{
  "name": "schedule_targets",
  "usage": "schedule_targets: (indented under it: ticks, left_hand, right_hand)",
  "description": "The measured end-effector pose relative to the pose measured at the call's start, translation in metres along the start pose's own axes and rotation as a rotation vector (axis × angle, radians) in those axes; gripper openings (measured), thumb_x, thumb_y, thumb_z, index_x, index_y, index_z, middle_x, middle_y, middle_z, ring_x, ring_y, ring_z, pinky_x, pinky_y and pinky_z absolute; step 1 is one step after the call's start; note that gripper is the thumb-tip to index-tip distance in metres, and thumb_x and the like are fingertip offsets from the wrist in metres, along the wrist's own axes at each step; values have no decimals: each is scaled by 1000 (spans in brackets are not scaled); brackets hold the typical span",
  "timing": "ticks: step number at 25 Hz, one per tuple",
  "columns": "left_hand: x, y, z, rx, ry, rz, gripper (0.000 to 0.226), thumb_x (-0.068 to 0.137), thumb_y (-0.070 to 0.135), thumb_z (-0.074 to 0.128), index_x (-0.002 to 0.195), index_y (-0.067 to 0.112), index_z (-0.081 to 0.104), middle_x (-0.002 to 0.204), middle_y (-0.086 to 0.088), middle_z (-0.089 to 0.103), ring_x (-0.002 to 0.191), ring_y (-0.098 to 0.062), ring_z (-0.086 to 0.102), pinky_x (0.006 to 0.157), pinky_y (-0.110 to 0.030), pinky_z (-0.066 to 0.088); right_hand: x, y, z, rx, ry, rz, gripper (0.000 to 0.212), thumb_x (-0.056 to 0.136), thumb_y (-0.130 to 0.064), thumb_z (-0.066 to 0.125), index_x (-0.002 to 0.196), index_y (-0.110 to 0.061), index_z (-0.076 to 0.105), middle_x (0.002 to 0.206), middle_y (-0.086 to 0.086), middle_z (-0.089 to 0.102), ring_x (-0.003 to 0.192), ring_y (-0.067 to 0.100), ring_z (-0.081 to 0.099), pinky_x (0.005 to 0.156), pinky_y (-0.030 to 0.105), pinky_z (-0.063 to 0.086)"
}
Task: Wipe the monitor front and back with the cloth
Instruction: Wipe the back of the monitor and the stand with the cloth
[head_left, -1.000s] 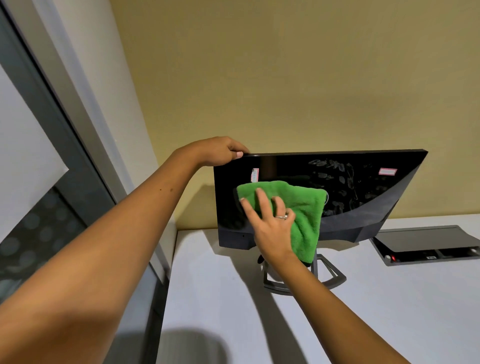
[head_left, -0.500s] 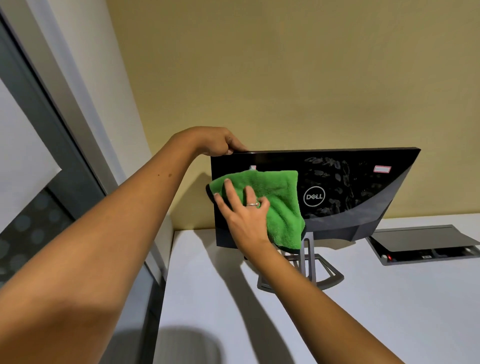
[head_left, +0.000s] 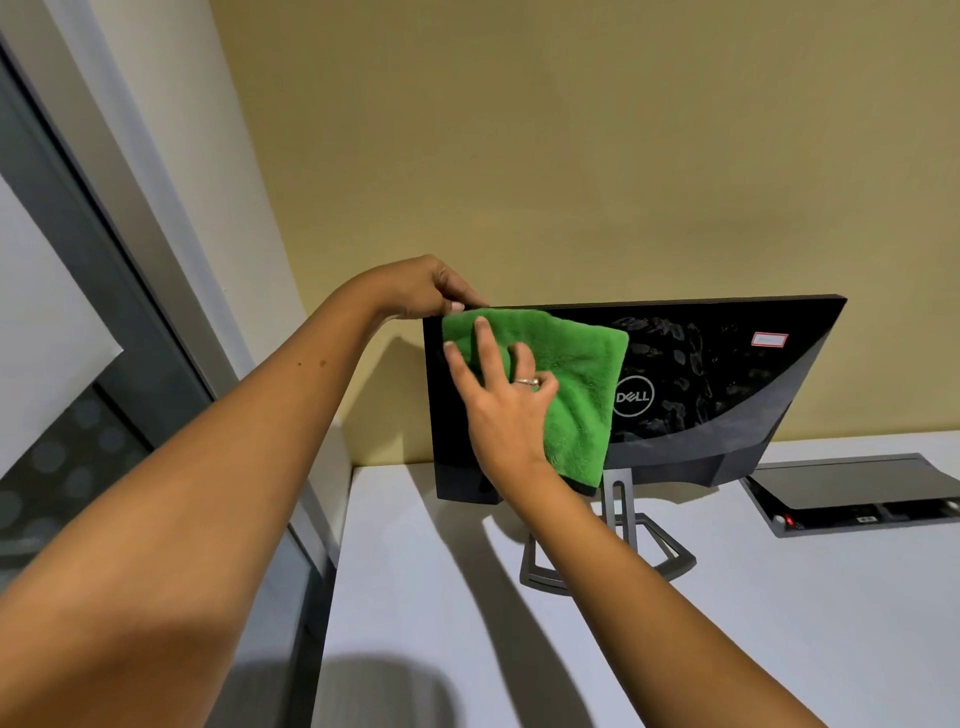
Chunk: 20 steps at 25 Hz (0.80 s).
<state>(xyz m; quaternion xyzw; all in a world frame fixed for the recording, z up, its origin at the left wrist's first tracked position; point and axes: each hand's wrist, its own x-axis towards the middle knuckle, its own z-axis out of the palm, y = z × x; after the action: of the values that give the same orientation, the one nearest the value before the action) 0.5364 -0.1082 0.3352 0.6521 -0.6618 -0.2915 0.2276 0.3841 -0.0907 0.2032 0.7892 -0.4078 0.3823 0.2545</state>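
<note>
One side of the monitor (head_left: 691, 395) faces me, the glossy black back with its round logo, and my judgement is that this back panel is only partly wiped: smudgy marks show across its right half, toward three o'clock of the logo, and the cloth (head_left: 576, 384) covers only the upper left part. The front I cannot see at all, so I cannot tell whether it is wiped.

The monitor stands upright on its grey stand (head_left: 618, 540) near the far left corner of the white tabletop (head_left: 779, 623). Its long axis runs left to right, nine o'clock to three o'clock, and its screen side points away from me at the yellow wall (head_left: 571, 156).

My right hand (head_left: 506, 400) lies flat on the green cloth with straight, spread fingers pointing toward eleven o'clock, pressing it against the panel; nothing is pinched, the grip is simply open and pushing. The cloth hangs down past the monitor's lower edge at about five o'clock of that hand. My left hand (head_left: 431, 291) grips the top left corner of the monitor, fingers curled over the edge, steadying it.

At three o'clock of the stand, a flat dark device (head_left: 852, 488) rests on the tabletop. At nine o'clock stands a grey-framed window (head_left: 93, 291).
</note>
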Motion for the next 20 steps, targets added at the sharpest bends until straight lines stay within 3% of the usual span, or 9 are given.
schedule_targets:
  ticks: [3, 5, 8, 10, 12, 17, 20]
  left_hand:
    - [1, 2, 1, 39, 21, -10, 32, 91, -7, 50, 120, 3, 62, 112, -9, 65, 91, -4, 58, 72, 1, 39]
    - [2, 2, 2, 68, 38, -6, 33, 91, -6, 50, 119, 5, 63, 112, -8, 66, 99, -8, 56, 75, 0, 39]
    - [2, 6, 5, 103, 57, 1, 36, 91, -7, 49, 119, 10, 65, 111, -6, 68, 98, -9, 57, 84, -14, 41]
    - [1, 10, 8, 110, 50, -7, 40, 90, -9, 47, 119, 11, 64, 110, -4, 67, 97, -9, 57, 84, -16, 41]
    - [0, 14, 11, 133, 44, -11, 45, 89, -12, 44, 120, 13, 64, 110, -3, 67, 97, -10, 57, 84, -18, 41]
    - [3, 21, 22, 185, 79, -78, 63, 82, -15, 33, 123, 23, 63, 118, -1, 65, 104, -13, 57, 86, -19, 41]
    - [5, 21, 30, 179, 113, -109, 59, 85, -11, 38, 122, 28, 63, 123, 3, 63, 112, -15, 57, 89, -20, 42]
  right_hand:
    - [-35, 11, 9, -19, -41, -162, 48, 82, -6, 45, 121, -31, 59, 141, 3, 48, 108, 35, 46, 74, 43, 38]
    - [-54, 25, 10, -38, -61, -150, 50, 80, -5, 45, 120, -32, 58, 141, 3, 49, 106, 34, 47, 74, 43, 39]
    - [-54, 51, 4, -74, -78, 66, 66, 71, 2, 51, 127, -34, 54, 144, 6, 43, 105, 35, 48, 72, 42, 39]
    - [-35, 64, -3, -56, -111, 231, 82, 61, 6, 56, 133, -34, 49, 147, 8, 33, 108, 37, 44, 72, 44, 39]
    - [-12, 65, -10, -12, -106, 288, 84, 60, 6, 55, 134, -33, 48, 147, 9, 35, 108, 38, 45, 73, 44, 38]
    - [-12, 53, -7, -13, -91, 51, 63, 75, 0, 41, 126, -33, 56, 141, 7, 48, 104, 35, 52, 73, 42, 38]
    - [-41, 74, -3, -48, -113, -6, 65, 75, 3, 39, 126, -33, 56, 141, 6, 48, 103, 34, 53, 71, 41, 38]
